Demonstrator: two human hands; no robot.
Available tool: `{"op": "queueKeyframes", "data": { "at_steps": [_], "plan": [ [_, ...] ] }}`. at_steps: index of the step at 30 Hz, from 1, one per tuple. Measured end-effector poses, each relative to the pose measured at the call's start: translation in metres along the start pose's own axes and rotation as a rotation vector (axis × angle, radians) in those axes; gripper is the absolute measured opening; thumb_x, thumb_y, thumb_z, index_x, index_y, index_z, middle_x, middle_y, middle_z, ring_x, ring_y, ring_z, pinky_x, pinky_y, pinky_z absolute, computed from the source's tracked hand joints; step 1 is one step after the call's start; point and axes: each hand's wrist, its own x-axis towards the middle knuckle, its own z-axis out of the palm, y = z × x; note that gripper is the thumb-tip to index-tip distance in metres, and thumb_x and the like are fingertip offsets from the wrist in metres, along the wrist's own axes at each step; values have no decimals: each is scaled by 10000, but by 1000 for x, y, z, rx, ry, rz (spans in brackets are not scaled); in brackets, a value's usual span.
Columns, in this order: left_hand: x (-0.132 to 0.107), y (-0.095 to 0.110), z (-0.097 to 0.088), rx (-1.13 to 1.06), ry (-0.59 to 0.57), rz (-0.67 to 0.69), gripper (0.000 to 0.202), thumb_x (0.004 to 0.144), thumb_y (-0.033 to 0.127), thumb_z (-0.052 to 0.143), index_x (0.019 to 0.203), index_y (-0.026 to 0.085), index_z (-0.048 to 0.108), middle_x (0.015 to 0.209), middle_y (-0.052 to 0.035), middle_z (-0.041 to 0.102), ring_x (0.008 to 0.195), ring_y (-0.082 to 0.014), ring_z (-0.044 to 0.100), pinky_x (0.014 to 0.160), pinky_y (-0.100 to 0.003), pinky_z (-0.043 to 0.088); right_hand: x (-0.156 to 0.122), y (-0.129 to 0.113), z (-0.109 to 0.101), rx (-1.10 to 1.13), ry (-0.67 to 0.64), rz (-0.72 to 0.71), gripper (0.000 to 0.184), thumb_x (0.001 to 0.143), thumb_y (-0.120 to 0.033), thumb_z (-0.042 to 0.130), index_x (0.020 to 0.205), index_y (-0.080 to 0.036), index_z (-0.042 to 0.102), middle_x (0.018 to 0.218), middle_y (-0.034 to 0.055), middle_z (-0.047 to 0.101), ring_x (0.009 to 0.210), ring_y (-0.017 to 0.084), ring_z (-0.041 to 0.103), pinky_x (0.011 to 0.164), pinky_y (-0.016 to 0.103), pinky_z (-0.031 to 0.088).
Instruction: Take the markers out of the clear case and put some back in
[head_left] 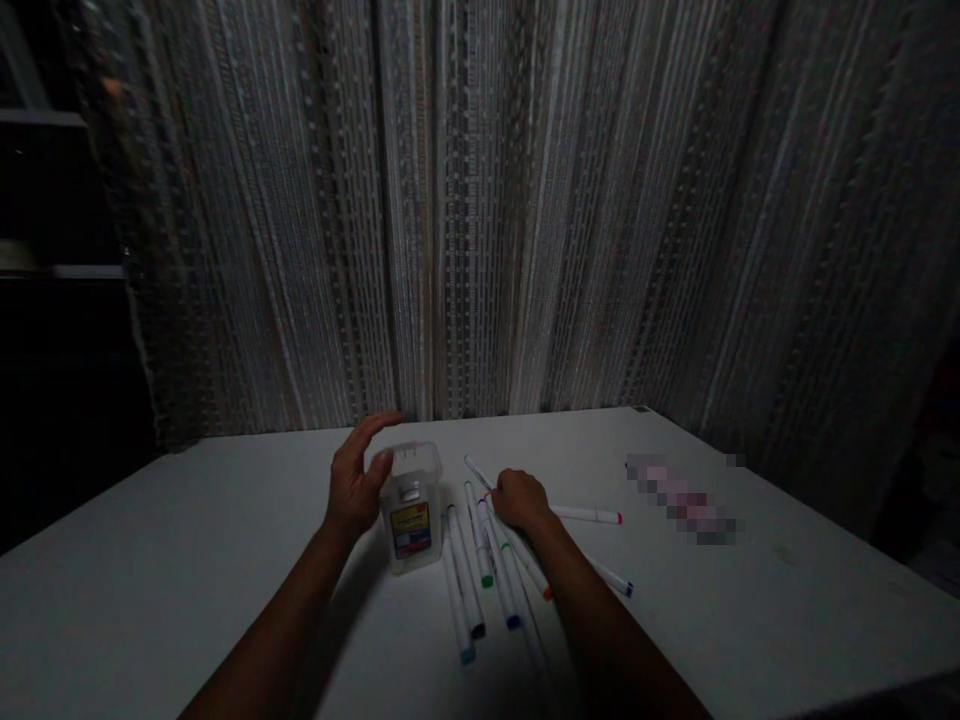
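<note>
My left hand (358, 485) is beside the clear plastic container (411, 505), which stands upright with a yellow and blue label on its front. The thumb is at the container's left rim, and the fingers stretch out apart above it. Over a loose pile of white markers (466, 580), my right hand (521, 497) is closed, its fingertips hidden behind the knuckles. A white marker (478, 470) with a dark-ended tip runs under those fingers. Several markers with blue, black, green, purple and orange ends lie fanned out toward me.
Right of my right hand lie a pink-ended marker (589, 514) and a blue-ended marker (611, 577). A blurred-out pinkish item (679, 495) is farther right on the white table (247, 540). A patterned curtain (465, 220) hangs behind the table's far edge. The light is dim.
</note>
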Motion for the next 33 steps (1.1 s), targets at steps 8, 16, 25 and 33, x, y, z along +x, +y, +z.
{"op": "queueKeyframes", "data": {
  "at_steps": [8,16,25,33],
  "plan": [
    [-17,-12,4,-14,-94,-134,436,791,498,411,988,141,565,983,-77,597,909,-208,553,789,-306,429,2,2,3,-13,17,-4,303,793,-324,446,934,-128,629,945,151,655,910,250,602,717,317,418],
    [-27,-26,7,-25,-57,-28,364,824,432,408,993,147,557,1056,-91,554,1028,-210,503,885,-318,397,1,1,1,-17,-17,0,313,806,-336,437,948,-130,625,973,148,648,924,241,595,720,308,409],
    [-23,-26,6,-44,-42,-38,395,819,463,395,987,150,567,1070,-93,560,1053,-219,502,912,-339,395,0,0,0,-6,-3,5,308,805,-308,435,964,-124,624,969,155,647,928,245,593,725,313,405],
    [-15,-17,3,-26,-66,-155,486,787,530,375,1006,142,569,1035,-87,591,991,-230,535,869,-331,415,1,1,2,-31,2,-11,312,802,-317,433,950,-115,620,971,163,646,916,251,598,707,317,413]
  ]
}}
